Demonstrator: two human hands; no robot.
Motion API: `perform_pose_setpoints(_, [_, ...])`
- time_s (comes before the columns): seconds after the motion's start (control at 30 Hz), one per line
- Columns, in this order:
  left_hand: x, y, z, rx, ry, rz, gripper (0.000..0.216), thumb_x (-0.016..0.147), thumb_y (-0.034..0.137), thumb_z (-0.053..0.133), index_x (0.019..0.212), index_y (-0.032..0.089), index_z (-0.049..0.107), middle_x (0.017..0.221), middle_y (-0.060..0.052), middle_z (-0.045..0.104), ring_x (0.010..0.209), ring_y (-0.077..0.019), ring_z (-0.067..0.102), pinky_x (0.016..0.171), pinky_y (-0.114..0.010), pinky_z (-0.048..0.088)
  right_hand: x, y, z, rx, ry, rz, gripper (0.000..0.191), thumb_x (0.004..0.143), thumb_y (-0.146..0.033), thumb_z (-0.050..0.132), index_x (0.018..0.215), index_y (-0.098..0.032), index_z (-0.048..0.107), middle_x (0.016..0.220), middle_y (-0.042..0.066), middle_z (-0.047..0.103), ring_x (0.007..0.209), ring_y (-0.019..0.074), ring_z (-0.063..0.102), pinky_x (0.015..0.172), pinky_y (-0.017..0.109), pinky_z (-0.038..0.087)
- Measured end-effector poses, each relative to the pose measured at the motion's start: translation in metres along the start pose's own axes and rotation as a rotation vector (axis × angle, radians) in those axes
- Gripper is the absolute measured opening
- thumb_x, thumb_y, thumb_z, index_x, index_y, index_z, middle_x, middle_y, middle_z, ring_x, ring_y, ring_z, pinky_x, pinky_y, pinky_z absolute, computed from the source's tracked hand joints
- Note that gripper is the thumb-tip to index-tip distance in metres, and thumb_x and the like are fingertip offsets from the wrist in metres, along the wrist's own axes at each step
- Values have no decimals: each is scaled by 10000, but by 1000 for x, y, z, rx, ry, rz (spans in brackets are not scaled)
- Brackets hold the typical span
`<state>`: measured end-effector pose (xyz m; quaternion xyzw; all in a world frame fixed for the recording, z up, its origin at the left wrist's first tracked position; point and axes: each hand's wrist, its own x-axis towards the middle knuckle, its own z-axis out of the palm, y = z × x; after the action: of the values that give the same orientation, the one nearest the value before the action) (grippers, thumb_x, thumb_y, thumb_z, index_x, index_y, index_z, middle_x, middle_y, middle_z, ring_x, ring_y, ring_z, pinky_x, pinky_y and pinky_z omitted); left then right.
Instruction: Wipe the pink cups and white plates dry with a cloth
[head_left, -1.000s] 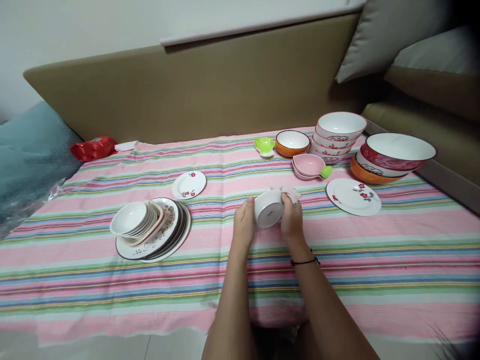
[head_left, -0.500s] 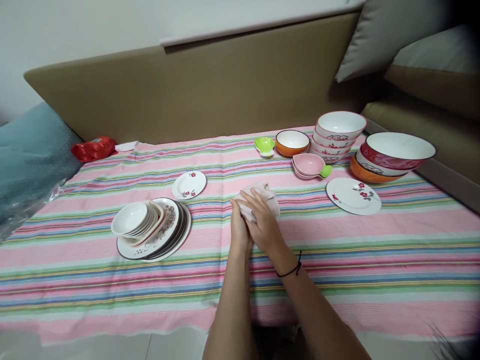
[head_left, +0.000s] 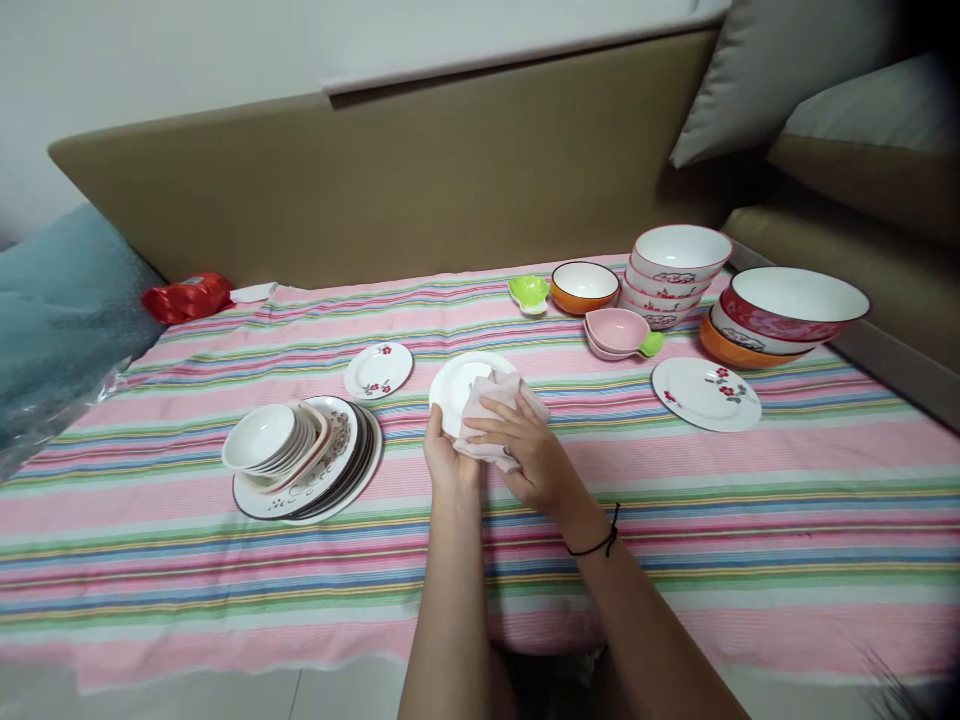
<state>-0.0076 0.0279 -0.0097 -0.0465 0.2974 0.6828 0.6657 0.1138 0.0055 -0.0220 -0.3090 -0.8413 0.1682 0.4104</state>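
My left hand point(head_left: 448, 462) grips the lower rim of a small white bowl point(head_left: 459, 384), held above the striped cloth with its inside turned toward me. My right hand point(head_left: 531, 457) presses a pale pink cloth point(head_left: 484, 412) into the bowl, fingers curled over the cloth. A black band circles my right wrist. Both hands are over the middle of the table.
A stack of plates with nested small bowls point(head_left: 300, 455) lies left of my hands, and a small flowered saucer point(head_left: 378, 369) sits behind it. To the right are a flowered plate point(head_left: 706, 393), pink dishes point(head_left: 621, 331), an orange bowl point(head_left: 584, 285), stacked bowls point(head_left: 679, 270) and large bowls point(head_left: 784, 312). A sofa back stands behind.
The bowl has been turned from bottom-toward-me to inside-toward-me. My right hand moved from its right side to its inside with the cloth; both hands shifted slightly left.
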Motion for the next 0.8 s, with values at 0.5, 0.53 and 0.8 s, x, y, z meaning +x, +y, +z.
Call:
perform_pose_setpoints(0.5, [-5, -8, 2, 233, -209, 151, 352, 914, 290, 508, 1212, 138, 619, 1141, -121, 688, 1062, -238, 638, 949, -350, 480, 1, 8, 3, -143, 500, 309, 539, 945, -226, 335, 1483, -225, 304, 1557, 49, 292, 1463, 264, 169, 1178, 554, 187])
perform_pose_setpoints(0.53, [-6, -11, 1, 301, -272, 140, 327, 884, 293, 559, 1162, 145, 649, 1110, -110, 698, 1028, -241, 647, 919, -344, 491, 0, 10, 1, -151, 544, 331, 526, 952, -242, 332, 1478, -227, 317, 1552, 53, 304, 1457, 267, 191, 1178, 555, 183])
perform_pose_setpoints(0.8, [-12, -32, 0, 509, -464, 67, 307, 744, 340, 732, 998, 170, 714, 999, -47, 713, 926, -186, 642, 819, -247, 473, 3, 5, -10, -206, 313, 230, 461, 932, -281, 351, 1376, -265, 474, 1480, 17, 434, 1437, 292, 238, 1150, 568, 200])
